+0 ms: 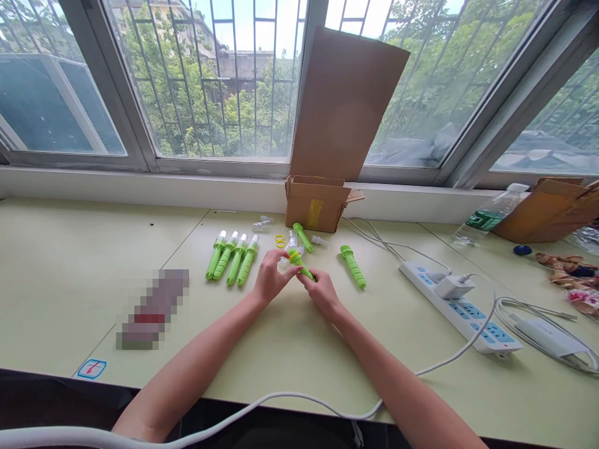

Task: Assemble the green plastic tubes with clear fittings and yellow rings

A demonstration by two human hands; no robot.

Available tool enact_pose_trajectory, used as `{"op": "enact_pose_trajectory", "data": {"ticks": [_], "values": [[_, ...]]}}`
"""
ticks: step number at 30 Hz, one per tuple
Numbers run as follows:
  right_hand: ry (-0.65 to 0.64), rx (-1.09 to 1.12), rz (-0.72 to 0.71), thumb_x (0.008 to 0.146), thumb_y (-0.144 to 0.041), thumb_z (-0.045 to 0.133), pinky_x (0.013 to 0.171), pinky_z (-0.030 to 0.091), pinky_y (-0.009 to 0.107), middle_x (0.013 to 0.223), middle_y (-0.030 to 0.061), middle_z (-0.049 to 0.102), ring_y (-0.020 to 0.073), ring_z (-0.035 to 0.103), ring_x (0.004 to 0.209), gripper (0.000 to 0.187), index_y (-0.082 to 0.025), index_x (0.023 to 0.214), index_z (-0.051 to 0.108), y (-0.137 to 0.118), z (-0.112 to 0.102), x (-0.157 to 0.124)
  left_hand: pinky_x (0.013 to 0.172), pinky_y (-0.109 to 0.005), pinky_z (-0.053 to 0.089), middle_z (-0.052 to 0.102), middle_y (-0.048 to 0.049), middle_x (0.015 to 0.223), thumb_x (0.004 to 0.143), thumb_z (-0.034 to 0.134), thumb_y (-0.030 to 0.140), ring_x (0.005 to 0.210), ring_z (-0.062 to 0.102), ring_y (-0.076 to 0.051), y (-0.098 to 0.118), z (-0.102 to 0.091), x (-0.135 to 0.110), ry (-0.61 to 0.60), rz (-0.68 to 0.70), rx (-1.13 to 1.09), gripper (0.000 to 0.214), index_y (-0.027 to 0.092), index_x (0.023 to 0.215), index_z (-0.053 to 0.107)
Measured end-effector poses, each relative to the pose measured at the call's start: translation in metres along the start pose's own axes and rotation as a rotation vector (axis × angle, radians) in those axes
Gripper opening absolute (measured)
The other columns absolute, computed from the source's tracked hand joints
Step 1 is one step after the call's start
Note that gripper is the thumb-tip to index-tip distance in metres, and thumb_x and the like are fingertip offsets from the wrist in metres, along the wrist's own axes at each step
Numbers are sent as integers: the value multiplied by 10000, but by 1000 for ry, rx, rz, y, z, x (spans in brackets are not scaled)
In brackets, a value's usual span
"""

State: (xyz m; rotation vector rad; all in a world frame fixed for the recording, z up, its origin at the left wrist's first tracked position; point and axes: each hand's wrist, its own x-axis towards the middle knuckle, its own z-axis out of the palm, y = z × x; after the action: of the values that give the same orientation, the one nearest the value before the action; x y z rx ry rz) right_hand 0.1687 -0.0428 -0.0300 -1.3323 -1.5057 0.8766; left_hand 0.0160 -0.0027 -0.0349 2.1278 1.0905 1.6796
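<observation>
Both of my hands are on one green ribbed plastic handle [305, 270], held at a tilt just above the table. My left hand [271, 278] pinches its wide upper end, where a yellow ring [294, 255] shows. The fingers of my right hand [322, 293] close round its lower end. Just beyond my hands lie loose clear plastic caps [293, 238], yellow rings [279, 240] and another green handle [302, 237]. To the left, several green handles with clear caps [233, 257] lie side by side. One uncapped green handle [352, 266] rests to the right of my right hand.
A cardboard box [314, 202] with a raised flap stands against the window wall. On the right are a white power strip [461, 308] with cables, a plastic bottle [489, 217] and dolls [568, 271]. A white cable [281, 395] crosses the table's front edge.
</observation>
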Motion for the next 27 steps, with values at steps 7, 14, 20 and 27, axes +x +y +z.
{"op": "enact_pose_trajectory", "data": {"ticks": [7,14,20,27], "values": [[-126,121,95,719,-453,616,428,173,228,515,-74,307,70,258,447,336,-197,621,421,-3,-2,0,819,-427,562,635,-48,942,734,705,395,938,627,-206,3,1,-2,-6,-48,-86,309,207,926,553],[-117,35,111,739,-457,569,412,276,230,473,-68,406,97,363,396,278,-207,671,469,-6,-1,-1,848,-427,569,657,-53,956,768,682,359,941,654,-199,2,2,-2,44,-107,-203,226,204,883,564],[37,-322,-118,751,-406,539,540,344,244,580,-16,524,144,473,557,210,-202,701,527,-1,3,0,839,-422,570,659,-66,978,766,686,359,973,646,-213,1,0,-2,70,-65,-131,222,198,871,577],[16,-231,-90,754,-417,526,515,298,241,545,-32,446,125,393,527,256,-200,632,471,1,2,2,800,-406,577,658,-63,946,770,674,389,943,647,-206,2,1,-2,66,-30,-83,242,194,881,584]]}}
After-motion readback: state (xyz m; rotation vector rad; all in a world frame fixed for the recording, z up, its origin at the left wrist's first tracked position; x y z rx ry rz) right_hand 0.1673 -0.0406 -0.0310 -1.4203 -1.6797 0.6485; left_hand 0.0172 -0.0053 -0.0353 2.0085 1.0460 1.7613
